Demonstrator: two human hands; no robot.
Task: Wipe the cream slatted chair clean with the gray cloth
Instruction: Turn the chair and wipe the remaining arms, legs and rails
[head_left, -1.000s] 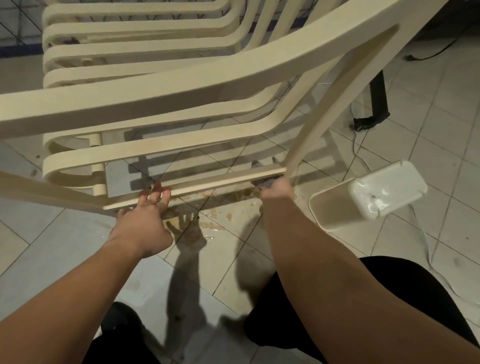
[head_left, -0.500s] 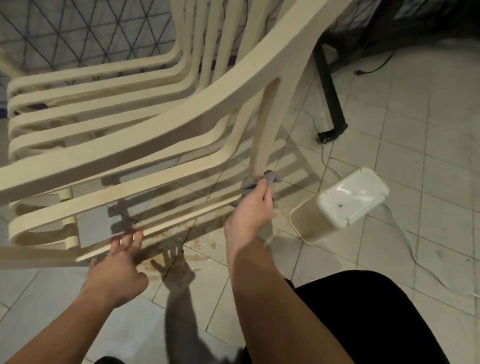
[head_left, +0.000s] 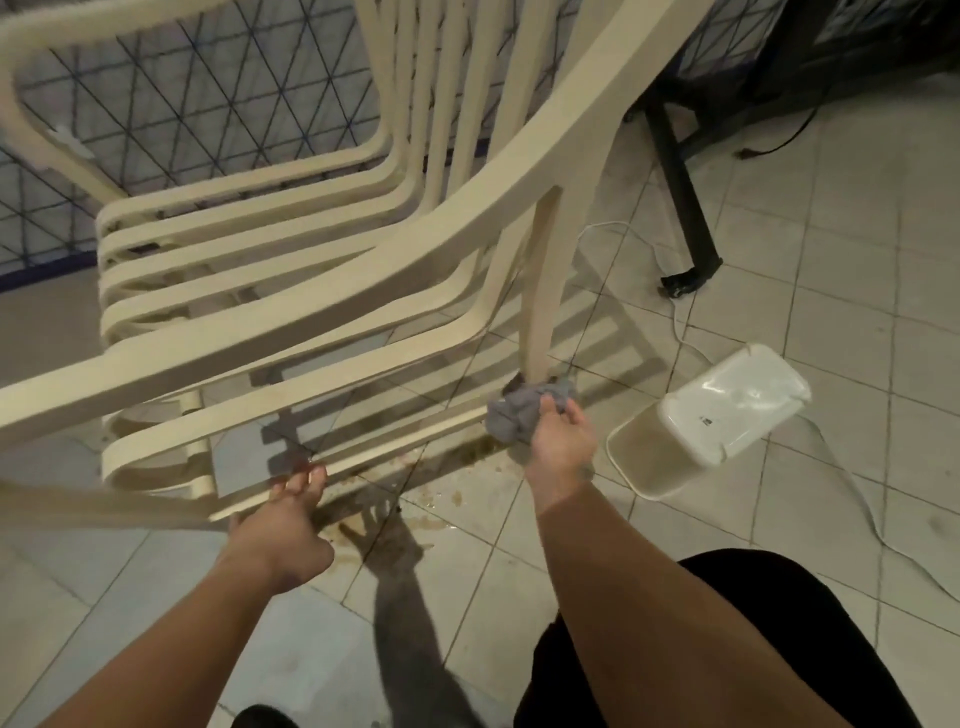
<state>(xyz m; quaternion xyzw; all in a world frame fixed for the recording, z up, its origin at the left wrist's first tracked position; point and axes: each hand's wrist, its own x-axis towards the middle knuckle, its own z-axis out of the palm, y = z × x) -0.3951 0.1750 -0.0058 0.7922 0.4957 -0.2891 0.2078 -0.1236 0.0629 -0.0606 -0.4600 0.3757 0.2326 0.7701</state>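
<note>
The cream slatted chair (head_left: 332, 291) fills the upper left, with its armrest sweeping across the middle. My right hand (head_left: 561, 441) grips a bunched gray cloth (head_left: 519, 410), which presses against the foot of the chair's leg, where the lowest slat meets it. My left hand (head_left: 283, 525) holds the near end of that lowest slat, fingers curled over its edge. Brown dirty water stains the tiles under the slat.
A white plastic tub (head_left: 711, 415) lies tipped on its side on the tiled floor (head_left: 831, 291), right of the cloth. A white cord (head_left: 680, 332) runs past it. A black stand leg (head_left: 685, 218) reaches down at the upper right. Mesh fencing stands behind the chair.
My right hand has slid with the cloth from the lowest slat's right end to the foot of the chair leg. The view has lifted, showing more of the chair back. My left hand keeps its hold.
</note>
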